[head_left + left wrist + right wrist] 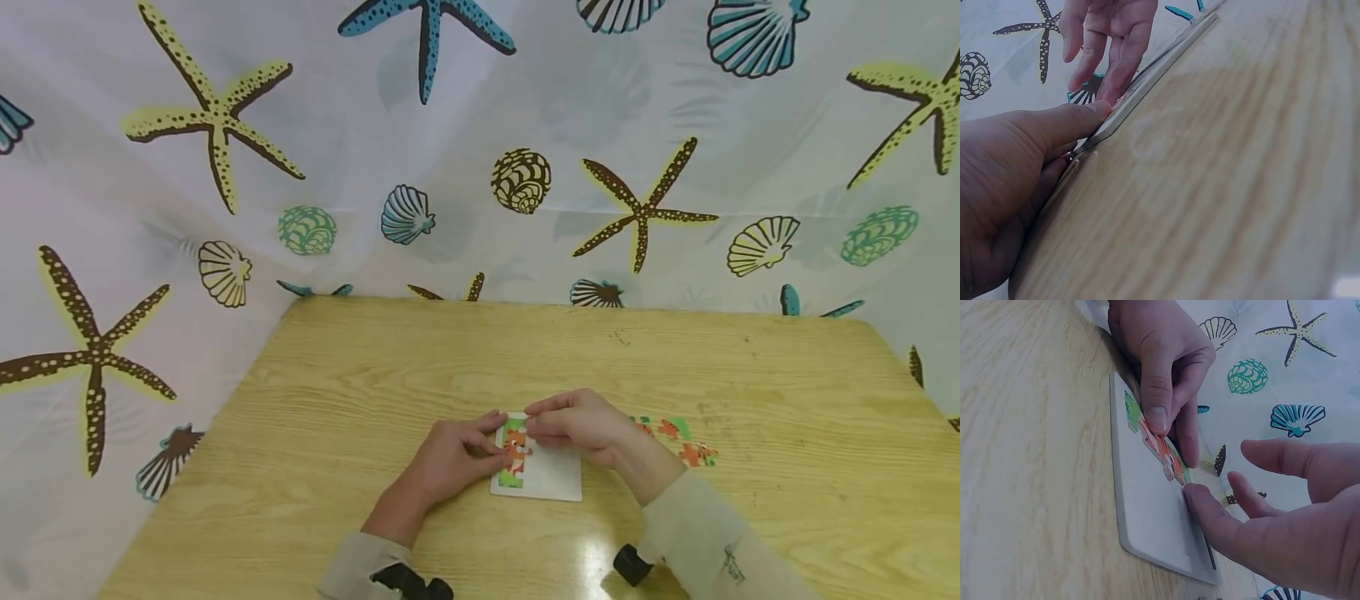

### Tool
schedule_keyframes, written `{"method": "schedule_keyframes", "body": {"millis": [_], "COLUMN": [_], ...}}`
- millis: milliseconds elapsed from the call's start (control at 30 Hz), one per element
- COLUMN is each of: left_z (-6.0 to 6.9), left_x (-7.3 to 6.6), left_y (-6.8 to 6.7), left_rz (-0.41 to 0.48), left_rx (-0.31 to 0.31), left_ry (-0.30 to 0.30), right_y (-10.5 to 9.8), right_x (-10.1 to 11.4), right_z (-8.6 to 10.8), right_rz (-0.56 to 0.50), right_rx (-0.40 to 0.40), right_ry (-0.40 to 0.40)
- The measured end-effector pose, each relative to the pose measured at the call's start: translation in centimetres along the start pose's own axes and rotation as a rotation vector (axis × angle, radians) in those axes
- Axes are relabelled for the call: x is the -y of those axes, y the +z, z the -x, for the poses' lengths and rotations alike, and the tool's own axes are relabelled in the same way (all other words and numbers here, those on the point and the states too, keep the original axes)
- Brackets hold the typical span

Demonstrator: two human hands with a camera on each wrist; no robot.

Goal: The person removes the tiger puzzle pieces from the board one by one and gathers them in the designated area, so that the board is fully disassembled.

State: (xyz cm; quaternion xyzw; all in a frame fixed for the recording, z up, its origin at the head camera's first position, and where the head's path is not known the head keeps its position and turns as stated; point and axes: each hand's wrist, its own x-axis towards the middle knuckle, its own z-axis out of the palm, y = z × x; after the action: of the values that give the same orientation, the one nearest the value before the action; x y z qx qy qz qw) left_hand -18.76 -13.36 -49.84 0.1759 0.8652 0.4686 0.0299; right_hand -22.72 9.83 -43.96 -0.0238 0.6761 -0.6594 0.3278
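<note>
Tabletop [360, 358] of pale wood grain is bordered at 12 o'clock by starfish-print cloth [337, 167], with space left around the white puzzle board [555, 479]. Along the board's 9 o'clock edge, a tiger puzzle strip [515, 442] is laid, orange with green ends; plain white surface is exposed toward 3 o'clock. Board edge and strip are pinched by the left hand [450, 458], thumb on top. The strip's 12 o'clock end appears touched by the right hand [585, 425], its fingers loosely spread. Orange-and-green jigsaw pieces [697, 454] are scattered at 3 o'clock.
</note>
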Motion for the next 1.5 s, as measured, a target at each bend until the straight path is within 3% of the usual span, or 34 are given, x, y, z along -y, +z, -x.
{"method": "schedule_keyframes", "body": {"millis": [133, 400, 600, 833, 1100, 1267, 1500], "left_z": [0.0, 0.2, 0.2, 0.2, 0.5, 0.7, 0.3], "left_x": [-0.2, -0.2, -0.2, 0.0, -0.1, -0.1, -0.1], "left_y": [-0.4, -0.8, -1.3, -0.6, -0.4, -0.5, -0.7], "left_rz": [-0.019, -0.012, -0.01, 0.033, 0.043, 0.043, 0.024], "left_rx": [0.008, 0.014, 0.002, 0.035, 0.029, 0.04, 0.005], "left_ry": [0.005, -0.009, 0.004, -0.012, -0.02, -0.024, 0.001], "right_y": [0.3, 1.5, 2.0, 1.7, 2.5, 3.0, 2.0], "right_x": [0.2, 0.6, 0.9, 0.5, -0.4, -0.6, -0.3], "right_z": [-0.5, -1.1, -1.5, -1.0, -1.5, -1.7, -1.4], "right_rz": [-0.029, 0.1, 0.092, 0.082, 0.112, 0.121, 0.076], "right_rx": [-0.04, -0.095, -0.131, -0.145, -0.136, -0.196, -0.197], "right_ry": [0.03, 0.04, 0.055, 0.084, -0.012, 0.002, 0.005]}}
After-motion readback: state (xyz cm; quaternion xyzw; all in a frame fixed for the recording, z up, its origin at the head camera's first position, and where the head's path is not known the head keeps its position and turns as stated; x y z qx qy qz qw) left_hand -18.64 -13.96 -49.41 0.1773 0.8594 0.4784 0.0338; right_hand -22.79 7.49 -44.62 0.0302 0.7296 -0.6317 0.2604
